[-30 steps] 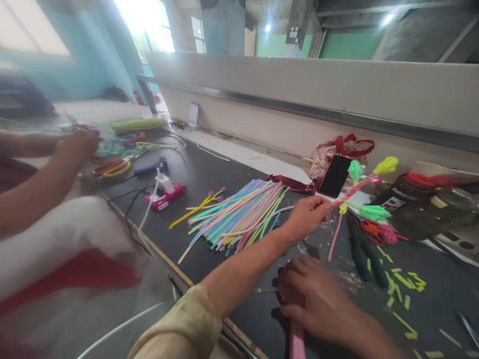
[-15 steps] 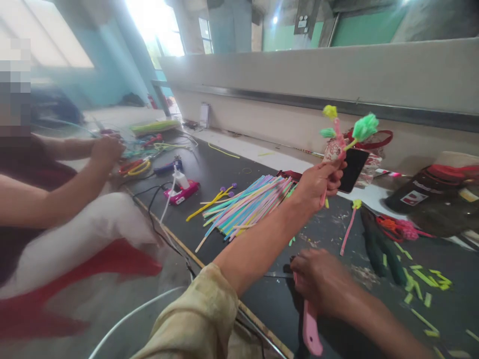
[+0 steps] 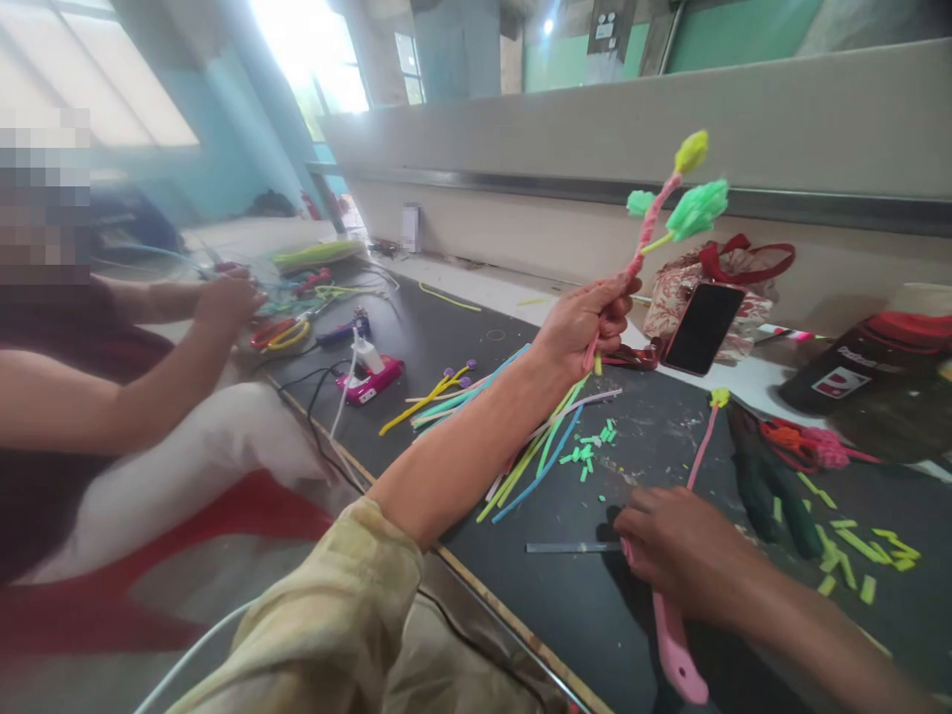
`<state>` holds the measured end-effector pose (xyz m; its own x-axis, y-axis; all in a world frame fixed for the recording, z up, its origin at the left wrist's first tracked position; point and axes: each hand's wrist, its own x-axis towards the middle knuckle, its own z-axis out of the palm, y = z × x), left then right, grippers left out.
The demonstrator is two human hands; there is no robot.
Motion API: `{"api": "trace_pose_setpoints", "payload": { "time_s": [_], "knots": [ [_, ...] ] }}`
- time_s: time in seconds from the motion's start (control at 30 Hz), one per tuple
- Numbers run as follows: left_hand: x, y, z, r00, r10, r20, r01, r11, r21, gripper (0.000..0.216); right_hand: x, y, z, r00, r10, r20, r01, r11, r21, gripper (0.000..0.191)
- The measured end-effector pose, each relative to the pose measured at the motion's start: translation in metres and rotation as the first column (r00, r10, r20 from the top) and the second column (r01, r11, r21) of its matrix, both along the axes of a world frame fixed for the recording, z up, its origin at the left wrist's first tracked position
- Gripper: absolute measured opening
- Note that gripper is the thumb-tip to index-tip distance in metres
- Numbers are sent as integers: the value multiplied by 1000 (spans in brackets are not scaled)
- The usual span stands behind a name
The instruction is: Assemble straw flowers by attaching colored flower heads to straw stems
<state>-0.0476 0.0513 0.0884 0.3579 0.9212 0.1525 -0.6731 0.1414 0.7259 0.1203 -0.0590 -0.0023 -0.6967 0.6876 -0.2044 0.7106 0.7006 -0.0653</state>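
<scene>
My left hand is closed round the lower end of a pink twisted stem with green and yellow tufts, held up above the dark table. My right hand rests low on the table, fingers curled over a pink-handled tool whose metal blade points left. Beneath my left forearm lies a bundle of coloured straws. A second pink stem with a yellow tip lies flat beside my right hand.
A phone leans on a patterned bag. A dark cap, green cut bits and a dark green object lie at right. Another person's hands work at left near a pink device.
My left hand has lifted the tufted stem from the table up and to the left, turning it upright. My right hand has shifted right with the pink-handled tool.
</scene>
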Motion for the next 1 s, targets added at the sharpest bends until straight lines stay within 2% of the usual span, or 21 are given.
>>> {"api": "trace_pose_setpoints", "payload": {
  "time_s": [0.07,0.2,0.37,0.47,0.6,0.73,0.87,1.0],
  "knots": [
    [0,-6,-2,1000,24,7,-24,1000,-16,14,-5,-2,3,1000,0,-16,0,1000,-8,10],
    [-2,-16,-7,997,83,-3,-83,997,-1,15,-22,-6,10,992,13,-125,-17,999,-31,26],
    [-20,-22,-31,975,215,-56,-213,976,49,20,-31,6,12,980,-40,-196,27,998,-65,24],
    [-31,-21,-51,944,315,-100,-313,949,35,22,-28,20,11,975,-90,-201,74,993,-89,21],
    [-35,-18,-73,915,376,-147,-382,924,-19,25,-27,41,10,963,-168,-213,153,985,-85,19],
    [-40,-13,-84,898,415,-144,-422,906,-24,27,-31,67,6,930,-253,-268,229,966,-118,21],
    [-46,-10,-93,879,454,-146,-465,884,-47,29,-44,100,0,849,-367,-380,318,930,-186,21],
    [-47,-10,-98,872,461,-167,-477,876,-70,30,-63,135,-7,797,-449,-403,394,893,-216,21]
  ]
}}
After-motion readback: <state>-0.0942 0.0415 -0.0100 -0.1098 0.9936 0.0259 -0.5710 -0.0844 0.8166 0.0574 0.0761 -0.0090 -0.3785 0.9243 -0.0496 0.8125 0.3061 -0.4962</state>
